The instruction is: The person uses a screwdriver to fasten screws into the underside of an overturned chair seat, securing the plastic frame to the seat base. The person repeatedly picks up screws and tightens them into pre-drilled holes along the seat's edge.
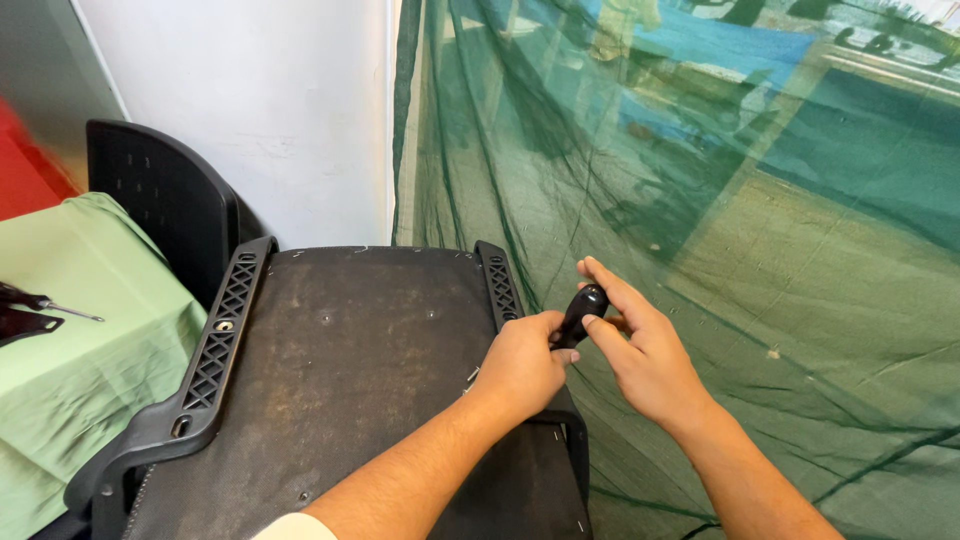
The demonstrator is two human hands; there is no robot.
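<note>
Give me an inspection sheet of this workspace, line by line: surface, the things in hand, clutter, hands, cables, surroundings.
Surface: upturned chair seat, dark and dusty underside facing up, with black lattice armrest brackets along both sides.
Things in hand: small black knob, held over the right bracket, at the seat's right edge.
Clutter: screwdriver lying on a green cloth at the left.
Hands: left hand pinching the knob's lower end; right hand with fingers wrapped around its top.
Cables: nothing seen.
Surroundings: black perforated chair back behind the cloth, white wall, green mesh netting hanging to the right.
</note>
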